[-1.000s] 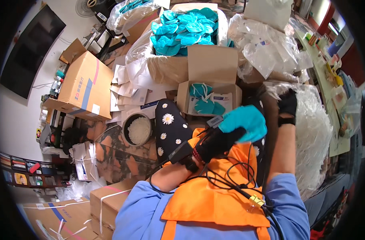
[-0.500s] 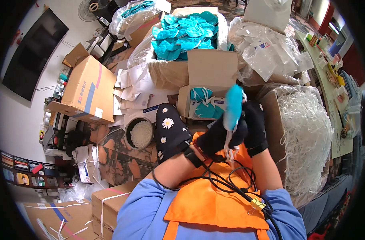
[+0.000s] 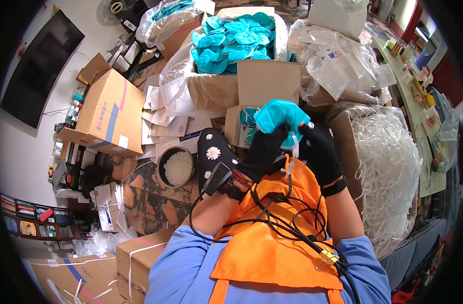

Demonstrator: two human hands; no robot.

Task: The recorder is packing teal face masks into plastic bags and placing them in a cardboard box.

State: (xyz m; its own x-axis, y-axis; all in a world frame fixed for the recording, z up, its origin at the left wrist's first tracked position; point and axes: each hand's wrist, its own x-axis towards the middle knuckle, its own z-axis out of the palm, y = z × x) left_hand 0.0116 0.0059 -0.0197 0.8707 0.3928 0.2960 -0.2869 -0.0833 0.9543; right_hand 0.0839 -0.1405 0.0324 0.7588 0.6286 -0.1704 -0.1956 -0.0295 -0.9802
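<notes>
A teal face mask (image 3: pixel 281 115) is held up in front of me, its broad side showing and a white strap hanging beneath it. My left hand (image 3: pixel 266 151), in a black glove, pinches the mask's lower left edge. At the mask's right edge, the fingers of my right hand (image 3: pixel 320 152), gloved in black too, close on it near the strap. Behind the held mask stands an open small carton (image 3: pixel 268 81) with its lid flap up. More teal masks (image 3: pixel 248 116) lie inside it, partly covered by the held one.
A large lined box of teal masks (image 3: pixel 236 43) stands at the back. To my right is a box heaped with white elastic straps (image 3: pixel 386 172). A bowl of small white pieces (image 3: pixel 177 167) sits left of my knee. Brown cartons (image 3: pixel 107 114) stand farther left.
The mask has turned from edge-on to broadside and moved slightly left. My hands have spread apart, the left now at its lower left edge and the right at its right edge.
</notes>
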